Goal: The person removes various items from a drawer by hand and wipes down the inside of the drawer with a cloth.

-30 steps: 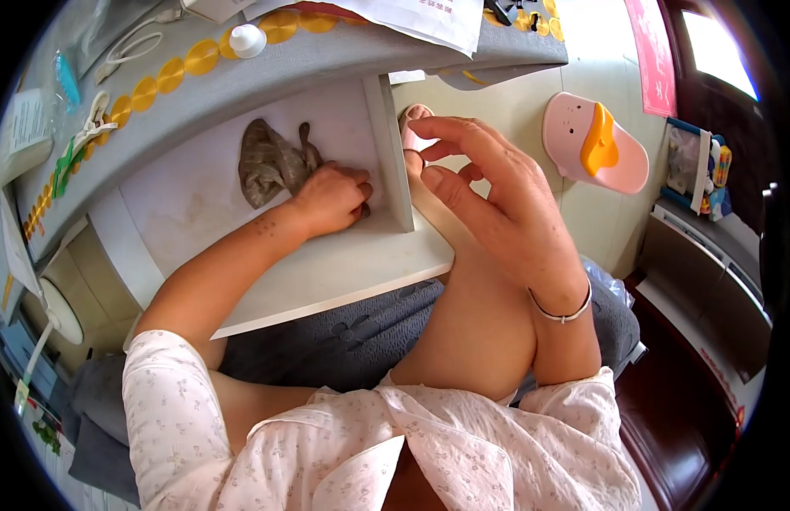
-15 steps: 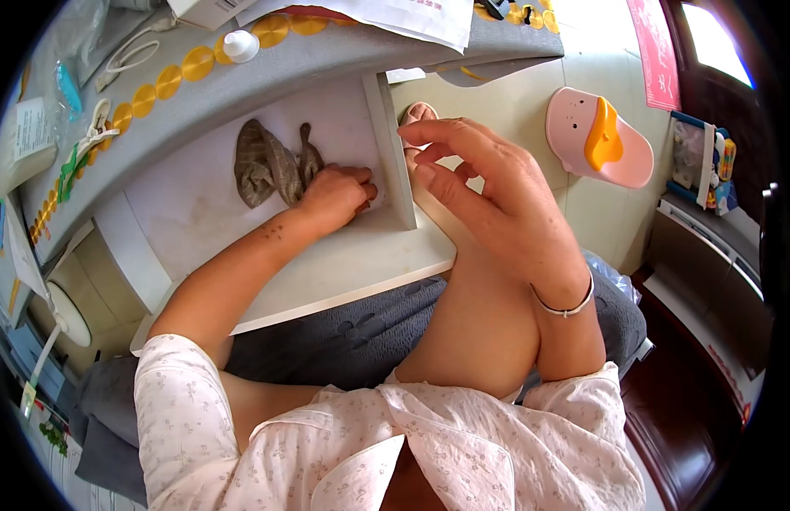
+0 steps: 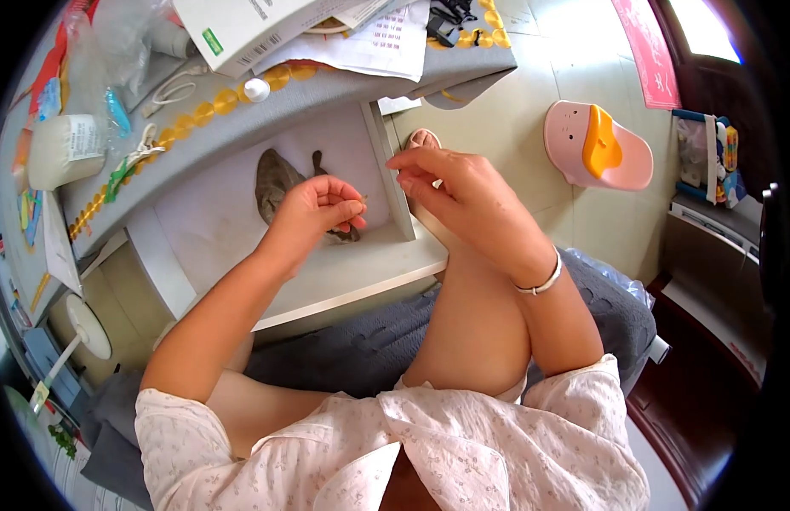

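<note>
An open white drawer [image 3: 216, 204] extends from under the cloth-covered table, with a crumpled grey-brown cloth [image 3: 276, 180] inside it. Above the cloth, my left hand [image 3: 314, 213] is raised, its thumb and fingertips pinched together; whatever they hold, if anything, is too small to name. The hand hides part of the cloth. To the right, beyond the drawer's side wall, my right hand [image 3: 463, 192] hangs in the air above my leg, fingers bent and thumb close to the forefinger. A bracelet is on that wrist.
On the table [image 3: 327, 89] are a white box [image 3: 250, 30], papers, a small white bottle cap [image 3: 256, 90], cables and a plastic container [image 3: 67, 152]. A pink seat-like item with an orange part [image 3: 599, 146] is on the tiled floor. A white round-headed lamp [image 3: 90, 328] is at left.
My left hand has lifted up from the cloth and the drawer bottom, its fingers now pinched. My right hand has moved slightly left and down. The view has shifted, showing more of the table.
</note>
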Demonstrator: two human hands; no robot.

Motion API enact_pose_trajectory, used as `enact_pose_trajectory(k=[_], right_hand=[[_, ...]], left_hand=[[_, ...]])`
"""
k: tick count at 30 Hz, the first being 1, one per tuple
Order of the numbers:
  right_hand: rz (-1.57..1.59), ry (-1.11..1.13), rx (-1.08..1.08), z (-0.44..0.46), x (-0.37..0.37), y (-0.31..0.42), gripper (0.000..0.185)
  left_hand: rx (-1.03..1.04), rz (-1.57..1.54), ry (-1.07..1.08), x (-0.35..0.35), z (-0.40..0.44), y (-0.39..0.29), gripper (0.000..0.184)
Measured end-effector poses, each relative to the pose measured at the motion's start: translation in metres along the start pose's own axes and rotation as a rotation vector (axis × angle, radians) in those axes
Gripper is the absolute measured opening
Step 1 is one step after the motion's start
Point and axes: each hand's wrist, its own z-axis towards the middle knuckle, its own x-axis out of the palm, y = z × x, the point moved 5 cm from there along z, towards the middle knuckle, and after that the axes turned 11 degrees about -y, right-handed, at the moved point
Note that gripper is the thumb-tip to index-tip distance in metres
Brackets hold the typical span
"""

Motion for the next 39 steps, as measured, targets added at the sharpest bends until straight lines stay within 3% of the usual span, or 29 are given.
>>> enact_pose_trajectory(k=[3,6,8,17,30,39], right_hand=[[-0.012,0.072,0.045,-0.004,0.008,-0.005,0.021],[0.094,-0.004,-0.100,-0.005,0.007,-0.004,0.017],[0.208,0.113,0.059,-0.005,0.008,-0.005,0.018],[0.630,0.165,0.361,-0.005,-0.004,-0.011,0.015],[0.804,0.177,0.339,-0.005,-0.013,-0.017,0.017],[0.792,0.103,0.389,-0.006,-0.024,-0.027,0.018]], left_hand=[[0.035,-0.074,-0.052,0.007,-0.021,-0.024,0.021],[0.110,-0.119,-0.072,0.017,-0.030,-0.040,0.025],[0.139,-0.160,-0.069,0.024,-0.033,-0.047,0.026],[0.289,-0.134,-0.122,0.043,-0.053,-0.072,0.024],[0.383,-0.090,-0.118,0.055,-0.058,-0.086,0.017],[0.309,-0.108,-0.181,0.046,-0.046,-0.072,0.017]])
